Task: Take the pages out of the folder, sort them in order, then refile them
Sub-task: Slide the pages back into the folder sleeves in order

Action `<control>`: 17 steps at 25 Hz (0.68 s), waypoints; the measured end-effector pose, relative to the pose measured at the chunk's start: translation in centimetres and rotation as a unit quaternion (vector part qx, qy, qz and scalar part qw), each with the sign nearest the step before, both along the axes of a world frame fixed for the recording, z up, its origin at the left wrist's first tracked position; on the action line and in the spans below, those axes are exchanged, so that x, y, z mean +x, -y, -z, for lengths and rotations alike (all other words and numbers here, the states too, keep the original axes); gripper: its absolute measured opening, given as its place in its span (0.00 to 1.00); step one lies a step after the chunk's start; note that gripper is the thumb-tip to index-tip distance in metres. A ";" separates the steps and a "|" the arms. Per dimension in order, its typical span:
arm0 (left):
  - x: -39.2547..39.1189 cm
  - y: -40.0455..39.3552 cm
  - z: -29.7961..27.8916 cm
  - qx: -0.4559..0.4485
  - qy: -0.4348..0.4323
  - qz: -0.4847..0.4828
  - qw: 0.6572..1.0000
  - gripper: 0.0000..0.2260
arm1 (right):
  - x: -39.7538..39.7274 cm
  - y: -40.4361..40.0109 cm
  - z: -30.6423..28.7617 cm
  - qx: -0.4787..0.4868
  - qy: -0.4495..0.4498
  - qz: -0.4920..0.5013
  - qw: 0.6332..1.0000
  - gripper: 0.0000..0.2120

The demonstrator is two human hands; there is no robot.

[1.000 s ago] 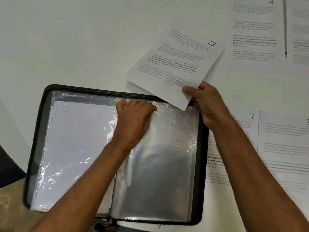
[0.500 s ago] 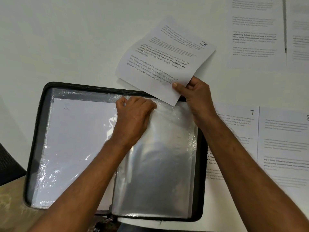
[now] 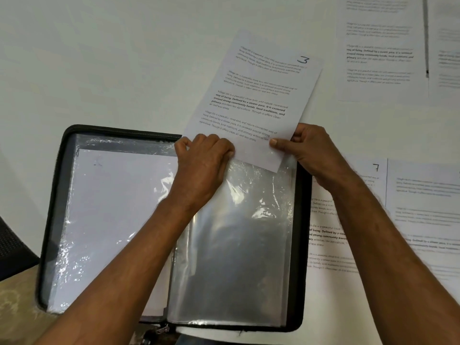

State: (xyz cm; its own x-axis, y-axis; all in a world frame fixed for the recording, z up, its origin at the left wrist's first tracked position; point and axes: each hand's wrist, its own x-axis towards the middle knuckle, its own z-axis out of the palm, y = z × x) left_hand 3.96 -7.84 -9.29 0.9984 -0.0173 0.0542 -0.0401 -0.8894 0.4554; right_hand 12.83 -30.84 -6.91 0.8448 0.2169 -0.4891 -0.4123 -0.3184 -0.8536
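Note:
A black zip folder [image 3: 56, 195] lies open on the white table with clear plastic sleeves inside. The left sleeve [image 3: 112, 220] has a white page in it. The right sleeve [image 3: 236, 245] looks empty. My right hand [image 3: 313, 150] pinches the bottom right corner of the page marked 3 [image 3: 256, 100]. The page's lower edge sits at the top opening of the right sleeve. My left hand [image 3: 201, 165] grips the sleeve's top edge, its fingers curled beside the page's lower left corner.
Other printed pages lie on the table: one at the top right [image 3: 380, 51], another at the far right edge [image 3: 448, 58], a page marked 7 [image 3: 348, 220] partly under the folder, and one [image 3: 428, 220] to its right. A dark chair [image 3: 12, 250] shows at the left.
My right hand turned page 3 more upright and brought its lower edge down to the right sleeve's top opening. My left hand stayed gripping the sleeve's top edge.

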 end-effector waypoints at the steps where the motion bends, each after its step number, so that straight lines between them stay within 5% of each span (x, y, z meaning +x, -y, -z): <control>1: 0.2 -0.1 0.0 -0.004 -0.005 0.001 1.000 0.05 | 0.3 0.3 -0.1 -0.006 -0.006 -0.007 1.000 0.16; 17: 1.5 -4.7 -0.6 0.015 -0.091 -0.064 0.994 0.12 | 1.6 2.3 -0.4 -0.038 -0.058 -0.054 0.996 0.16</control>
State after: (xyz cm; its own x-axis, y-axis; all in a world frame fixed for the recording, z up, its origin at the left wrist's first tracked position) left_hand 5.49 -3.12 -8.67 0.9856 0.1120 -0.1269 0.1556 -0.8948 0.4185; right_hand 14.42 -33.12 -6.50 0.7559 0.2630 -0.5996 -0.4657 -0.4277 -0.7747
